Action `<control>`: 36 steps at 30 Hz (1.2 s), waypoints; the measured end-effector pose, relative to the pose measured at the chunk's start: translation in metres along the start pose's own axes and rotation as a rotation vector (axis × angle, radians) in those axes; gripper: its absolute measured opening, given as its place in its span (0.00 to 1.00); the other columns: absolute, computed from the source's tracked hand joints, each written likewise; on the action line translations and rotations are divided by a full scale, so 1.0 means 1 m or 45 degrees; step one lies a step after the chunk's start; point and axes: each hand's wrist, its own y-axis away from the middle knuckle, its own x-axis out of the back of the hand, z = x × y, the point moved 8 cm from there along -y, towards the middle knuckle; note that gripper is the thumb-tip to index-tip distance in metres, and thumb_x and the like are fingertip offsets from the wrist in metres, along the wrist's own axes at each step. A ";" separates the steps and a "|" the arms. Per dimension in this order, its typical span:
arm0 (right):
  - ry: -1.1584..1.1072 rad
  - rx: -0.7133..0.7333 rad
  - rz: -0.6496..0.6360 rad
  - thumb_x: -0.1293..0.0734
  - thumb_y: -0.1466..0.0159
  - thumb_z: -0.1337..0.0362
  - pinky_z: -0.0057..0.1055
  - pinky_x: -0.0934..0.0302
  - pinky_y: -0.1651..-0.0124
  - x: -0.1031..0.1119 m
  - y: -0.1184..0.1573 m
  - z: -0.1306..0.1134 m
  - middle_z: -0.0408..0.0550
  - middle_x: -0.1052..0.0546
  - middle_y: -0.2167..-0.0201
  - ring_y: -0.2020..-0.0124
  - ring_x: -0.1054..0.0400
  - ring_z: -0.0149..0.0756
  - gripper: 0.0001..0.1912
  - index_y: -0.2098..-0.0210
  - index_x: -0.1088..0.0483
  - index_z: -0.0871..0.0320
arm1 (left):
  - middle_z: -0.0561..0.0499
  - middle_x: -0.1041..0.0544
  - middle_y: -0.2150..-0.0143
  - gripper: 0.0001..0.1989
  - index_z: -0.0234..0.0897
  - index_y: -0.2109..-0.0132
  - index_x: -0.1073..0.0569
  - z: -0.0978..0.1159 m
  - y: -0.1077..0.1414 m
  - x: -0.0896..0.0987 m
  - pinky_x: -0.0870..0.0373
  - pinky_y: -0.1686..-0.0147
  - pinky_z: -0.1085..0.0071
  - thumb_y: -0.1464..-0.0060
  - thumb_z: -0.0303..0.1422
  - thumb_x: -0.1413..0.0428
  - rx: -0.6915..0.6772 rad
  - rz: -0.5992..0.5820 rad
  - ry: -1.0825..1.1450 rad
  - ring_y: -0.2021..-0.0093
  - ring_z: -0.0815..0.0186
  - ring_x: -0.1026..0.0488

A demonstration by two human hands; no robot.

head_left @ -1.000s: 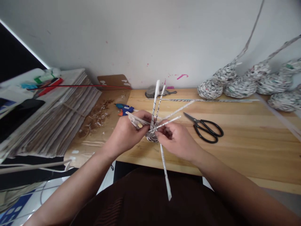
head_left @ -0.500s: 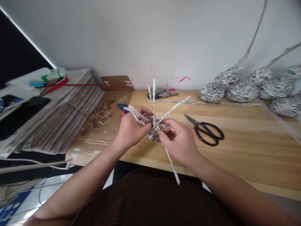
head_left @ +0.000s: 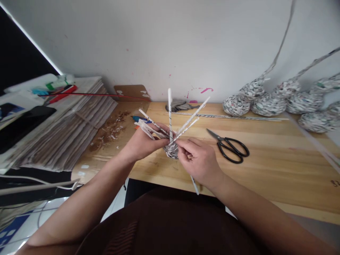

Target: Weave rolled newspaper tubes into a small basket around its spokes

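Between my hands, low over the wooden table, is a small round woven paper piece (head_left: 171, 151). Thin rolled-paper tubes (head_left: 170, 111) fan up and outward from its top. My left hand (head_left: 140, 144) is closed on the piece's left side, thumb at the rim, with flattened paper strips (head_left: 145, 127) sticking out over it. At the right of the rim my right hand (head_left: 199, 159) is closed in a pinch on a paper tube, whose loose end (head_left: 194, 186) hangs below the palm. My fingers hide part of the weave.
Black-handled scissors (head_left: 231, 148) lie to the right. Several woven paper gourd shapes (head_left: 269, 102) stand along the wall, with long paper tubes (head_left: 239, 117) before them. A tied stack of paper (head_left: 77, 124) is at left, bearing a phone (head_left: 29, 122). A grey cloth (head_left: 177, 105) lies behind.
The tubes above the weave have shifted: one now leans left, and two lean right. The loose end below my right hand has drawn upward. My left hand keeps its hold.
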 end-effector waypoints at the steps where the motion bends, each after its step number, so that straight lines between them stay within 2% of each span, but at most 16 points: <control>1: -0.007 -0.018 -0.009 0.37 0.37 0.73 0.31 0.34 0.63 0.000 0.000 0.000 0.48 0.22 0.69 0.68 0.28 0.34 0.13 0.58 0.23 0.57 | 0.49 0.17 0.65 0.09 0.33 0.61 0.20 0.000 0.000 0.001 0.23 0.65 0.73 0.52 0.25 0.37 -0.006 0.016 -0.008 0.66 0.66 0.21; 4: -0.122 -0.184 -0.037 0.36 0.37 0.71 0.28 0.35 0.67 -0.002 0.000 0.008 0.44 0.22 0.70 0.73 0.30 0.30 0.09 0.59 0.26 0.56 | 0.52 0.19 0.70 0.07 0.33 0.64 0.21 0.001 -0.001 0.005 0.25 0.69 0.74 0.54 0.24 0.37 -0.033 0.091 -0.034 0.70 0.68 0.23; 7: -0.282 -0.436 -0.096 0.35 0.38 0.69 0.27 0.38 0.72 -0.008 0.002 0.022 0.39 0.25 0.76 0.78 0.33 0.28 0.07 0.60 0.30 0.55 | 0.53 0.21 0.72 0.05 0.33 0.66 0.22 -0.003 -0.001 0.004 0.28 0.72 0.76 0.54 0.23 0.37 -0.044 0.111 -0.009 0.73 0.71 0.26; 11: -0.491 -0.673 -0.162 0.34 0.38 0.67 0.27 0.38 0.74 -0.015 0.004 0.037 0.37 0.27 0.79 0.78 0.33 0.30 0.09 0.57 0.33 0.55 | 0.54 0.23 0.72 0.06 0.33 0.66 0.24 -0.007 -0.003 0.005 0.30 0.73 0.77 0.54 0.23 0.38 -0.053 0.132 0.068 0.74 0.72 0.28; 13: -0.554 -0.650 -0.136 0.34 0.38 0.67 0.29 0.35 0.70 -0.015 0.002 0.037 0.42 0.23 0.73 0.74 0.29 0.32 0.10 0.56 0.32 0.56 | 0.55 0.24 0.72 0.07 0.33 0.66 0.25 -0.006 -0.003 0.003 0.31 0.73 0.77 0.54 0.23 0.38 -0.073 0.134 0.071 0.73 0.73 0.28; 16: -0.548 -0.517 -0.024 0.34 0.38 0.67 0.32 0.31 0.65 -0.007 -0.003 0.030 0.49 0.21 0.63 0.65 0.26 0.36 0.08 0.59 0.28 0.57 | 0.54 0.25 0.71 0.07 0.34 0.65 0.26 0.000 -0.003 -0.002 0.32 0.73 0.77 0.53 0.22 0.39 -0.113 0.136 0.023 0.73 0.73 0.30; 19: -0.461 -0.452 0.062 0.33 0.38 0.67 0.33 0.30 0.62 0.000 -0.003 0.024 0.51 0.21 0.60 0.63 0.26 0.37 0.06 0.60 0.27 0.57 | 0.54 0.26 0.70 0.07 0.34 0.66 0.28 0.008 -0.002 -0.006 0.33 0.72 0.77 0.53 0.22 0.40 -0.188 0.218 -0.061 0.71 0.72 0.30; 22: -0.482 -0.487 0.083 0.32 0.37 0.65 0.33 0.30 0.61 0.001 -0.004 0.027 0.50 0.21 0.61 0.62 0.25 0.37 0.07 0.58 0.27 0.57 | 0.55 0.27 0.70 0.07 0.35 0.66 0.30 0.013 0.001 -0.007 0.33 0.70 0.76 0.53 0.21 0.41 -0.246 0.314 -0.136 0.70 0.72 0.30; 24: -0.530 -0.539 0.049 0.32 0.36 0.62 0.32 0.31 0.64 -0.001 -0.004 0.032 0.48 0.21 0.66 0.66 0.26 0.36 0.05 0.62 0.28 0.57 | 0.55 0.27 0.68 0.09 0.36 0.64 0.30 0.012 0.003 -0.009 0.33 0.70 0.76 0.53 0.22 0.41 -0.250 0.342 -0.161 0.69 0.71 0.29; 29: -0.432 -0.578 0.012 0.33 0.35 0.59 0.30 0.35 0.68 0.002 -0.008 0.040 0.45 0.21 0.74 0.73 0.27 0.33 0.10 0.70 0.27 0.57 | 0.54 0.26 0.66 0.11 0.38 0.58 0.31 0.011 0.008 -0.014 0.32 0.68 0.74 0.49 0.23 0.42 -0.241 0.405 -0.203 0.67 0.69 0.28; 32: -0.333 -0.587 0.037 0.33 0.35 0.58 0.30 0.35 0.68 0.005 -0.009 0.042 0.46 0.21 0.74 0.73 0.28 0.34 0.11 0.71 0.25 0.58 | 0.53 0.26 0.65 0.10 0.38 0.58 0.31 0.012 0.009 -0.016 0.31 0.66 0.72 0.48 0.25 0.42 -0.244 0.458 -0.265 0.65 0.67 0.27; 36: -0.399 -0.580 0.080 0.29 0.39 0.57 0.30 0.34 0.66 0.006 -0.008 0.040 0.47 0.19 0.70 0.71 0.27 0.34 0.10 0.68 0.22 0.57 | 0.53 0.26 0.64 0.12 0.38 0.57 0.32 0.015 0.010 -0.019 0.31 0.64 0.70 0.49 0.24 0.43 -0.285 0.492 -0.316 0.65 0.67 0.28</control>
